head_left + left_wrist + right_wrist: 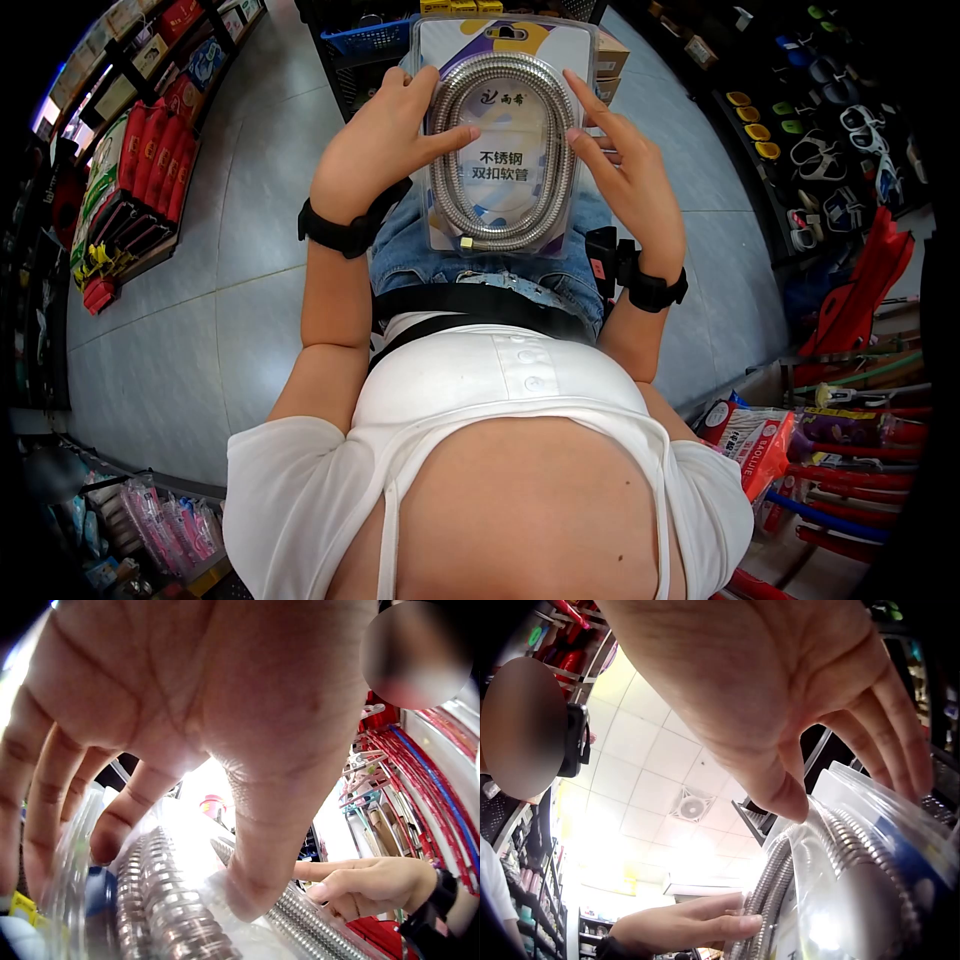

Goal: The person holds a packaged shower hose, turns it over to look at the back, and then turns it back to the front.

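Note:
A clear blister pack (515, 130) with a printed card stands before my lap in the head view. Inside it a coiled silver stainless-steel shower hose (444, 185) forms an oval, its brass-coloured end (467, 243) at the bottom. My left hand (375, 145) grips the pack's left edge, thumb across the front. On the opposite edge, my right hand (632, 175) holds it with the thumb over the plastic. Ridged hose (169, 892) shows close up below the left palm in the left wrist view. In the right wrist view, the right thumb (784, 799) presses on the clear plastic.
Behind the pack stands a dark rack with a blue basket (370, 40) and small boxes (608, 65). Red packages (155, 150) fill a stand at left. Sandals (865, 130) hang at right. Red and blue tubes (830, 515) project near my right elbow.

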### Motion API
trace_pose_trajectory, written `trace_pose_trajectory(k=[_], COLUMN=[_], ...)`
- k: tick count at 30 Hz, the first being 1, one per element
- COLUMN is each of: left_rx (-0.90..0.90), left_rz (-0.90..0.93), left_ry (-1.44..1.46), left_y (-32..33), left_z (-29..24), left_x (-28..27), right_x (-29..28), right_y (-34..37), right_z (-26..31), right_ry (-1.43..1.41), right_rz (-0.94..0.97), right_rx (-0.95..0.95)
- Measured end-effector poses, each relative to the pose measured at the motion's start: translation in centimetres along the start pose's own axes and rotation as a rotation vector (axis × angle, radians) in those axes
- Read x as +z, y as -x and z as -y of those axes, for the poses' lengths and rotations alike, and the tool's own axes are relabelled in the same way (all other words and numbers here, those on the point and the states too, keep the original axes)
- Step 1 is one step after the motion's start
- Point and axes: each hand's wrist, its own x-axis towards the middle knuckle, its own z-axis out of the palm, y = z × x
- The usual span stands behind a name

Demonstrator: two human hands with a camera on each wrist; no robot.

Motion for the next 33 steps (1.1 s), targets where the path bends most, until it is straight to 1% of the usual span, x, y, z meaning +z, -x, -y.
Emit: trace_pose_trajectory(k=[5,8,14,20,23,26,29,33], left_rx=[-0.012,-0.001,0.008,-0.008,0.005,0.000,-0.049,-0.026], left_rz=[0.003,-0.008,-0.020,-0.004,0.004,0.017,0.048,0.005], left_ry=[-0.012,0.001,-0.003,0.022,0.007,0.008,0.011,0.057], left_y=[0.1,0.1,0.1,0.1,-0.1,0.1,0.2,0.0], left_z=[-0.1,-0.1,-0.3,-0.7,-0.3,0.1,-0.9,-0.7], left_x=[-0.1,-0.1,-0.2,-0.5,-0.5,-0.4,-1.3,-0.7], right_x=[0.2,-0.1,-0.1,0.0,-0.1,0.2,-0.3,-0.3], right_y=[-0.2,-0.2,-0.3,-0.3,-0.2,0.1,0.1,0.2], right_z=[-0.2,0.5,0.6,0.1,-0.2,0.1,0.7,0.2], right_ry=[0.007,0.042,0.052,-0.015,0.074,0.022,0.064,0.030], right_rz=[-0.037,-0.032,-0.052,-0.058,-0.023,-0.005,0.006,-0.006], right_rx=[-0.046,0.030,0.035,0.032,0.043,0.072,0.029,0.046])
